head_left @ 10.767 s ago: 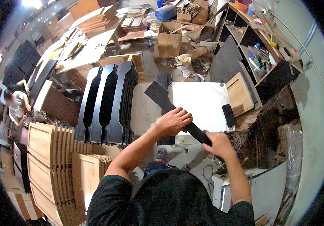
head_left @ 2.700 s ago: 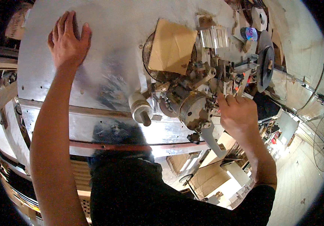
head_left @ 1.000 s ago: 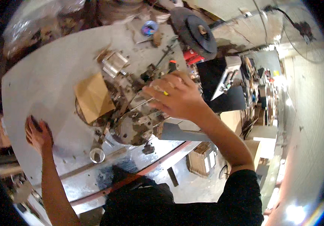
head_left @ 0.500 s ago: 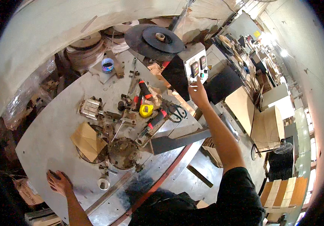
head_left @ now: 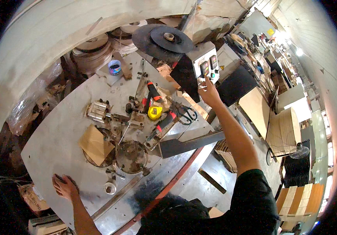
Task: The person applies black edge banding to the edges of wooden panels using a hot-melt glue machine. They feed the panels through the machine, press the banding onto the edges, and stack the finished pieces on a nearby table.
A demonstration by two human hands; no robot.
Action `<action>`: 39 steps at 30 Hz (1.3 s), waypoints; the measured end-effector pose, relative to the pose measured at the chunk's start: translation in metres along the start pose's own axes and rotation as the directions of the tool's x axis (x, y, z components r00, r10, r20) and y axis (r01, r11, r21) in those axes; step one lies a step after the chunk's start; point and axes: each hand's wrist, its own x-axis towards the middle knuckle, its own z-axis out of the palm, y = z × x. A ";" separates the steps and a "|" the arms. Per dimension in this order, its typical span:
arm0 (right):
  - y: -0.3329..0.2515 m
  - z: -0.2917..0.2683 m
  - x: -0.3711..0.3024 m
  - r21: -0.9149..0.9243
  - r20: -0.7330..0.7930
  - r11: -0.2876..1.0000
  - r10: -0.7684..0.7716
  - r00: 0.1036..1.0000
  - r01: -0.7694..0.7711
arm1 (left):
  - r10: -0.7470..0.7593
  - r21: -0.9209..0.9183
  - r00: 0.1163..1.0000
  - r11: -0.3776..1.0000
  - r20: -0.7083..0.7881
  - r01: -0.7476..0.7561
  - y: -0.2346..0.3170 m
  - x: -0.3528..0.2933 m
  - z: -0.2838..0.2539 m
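My right hand (head_left: 209, 94) is raised at the white control panel (head_left: 201, 57), one finger stretched up to its lower part, near a green button (head_left: 212, 75). The other fingers of that hand look curled, and I see nothing held in them. My left hand (head_left: 65, 187) rests on the grey metal tabletop (head_left: 58, 145) at its near left, fingers apart and holding nothing. Between the hands lie a folded piece of brown paper (head_left: 94, 144), a round dark metal plate (head_left: 132, 156) and a white ring-shaped roll (head_left: 110, 187).
A yellow tape measure (head_left: 154, 112), black scissors (head_left: 187, 114) and red-black handled tools (head_left: 153, 91) lie mid-table beside a metal motor-like block (head_left: 97, 109). A large black reel (head_left: 163, 39) stands behind. Wooden boards (head_left: 254, 113) and a fan (head_left: 299, 152) are to the right.
The whole view has shifted slightly, moving the table and tools a little to the right in the picture. Both hands keep about the same places on the panel and tabletop.
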 end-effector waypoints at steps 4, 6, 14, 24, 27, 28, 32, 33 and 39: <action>-0.004 0.002 -0.040 -0.041 -0.093 0.998 -0.045 0.995 0.041 | 0.019 -0.011 1.000 1.000 0.002 -0.019 0.000 0.000 0.001; -0.029 0.002 -0.084 -0.180 0.108 0.975 -0.108 0.988 0.126 | 0.000 -0.028 1.000 1.000 -0.007 0.000 -0.009 -0.001 -0.006; 0.008 -0.005 -0.217 -0.184 0.582 0.849 -0.312 0.751 0.496 | -0.063 -0.062 0.998 0.996 0.018 0.064 0.002 -0.004 -0.009; 0.035 -0.006 -0.234 -0.222 0.642 0.703 -0.416 0.644 0.676 | -0.040 -0.256 0.993 0.967 -0.107 0.012 0.001 -0.001 -0.005; 0.012 -0.010 -0.257 -0.226 0.578 0.700 -0.463 0.672 0.677 | 0.030 -0.446 0.989 0.890 -0.144 -0.092 -0.029 -0.002 0.018; 0.007 -0.010 -0.264 -0.273 0.610 0.667 -0.438 0.661 0.694 | 0.082 -0.502 0.983 0.851 -0.162 -0.154 -0.040 0.001 0.025; 0.006 -0.024 -0.329 -0.221 0.619 0.595 -0.526 0.583 0.772 | 0.374 -0.545 0.922 0.755 -0.099 -0.365 -0.044 -0.042 -0.003; -0.010 -0.020 -0.343 -0.181 0.656 0.602 -0.515 0.552 0.778 | 0.372 -0.476 0.924 0.800 -0.086 -0.366 -0.055 -0.053 -0.005; -0.051 0.013 -0.434 -0.088 0.693 0.642 -0.510 0.510 0.762 | 0.443 -0.414 0.882 0.841 0.160 -0.348 -0.062 -0.157 -0.035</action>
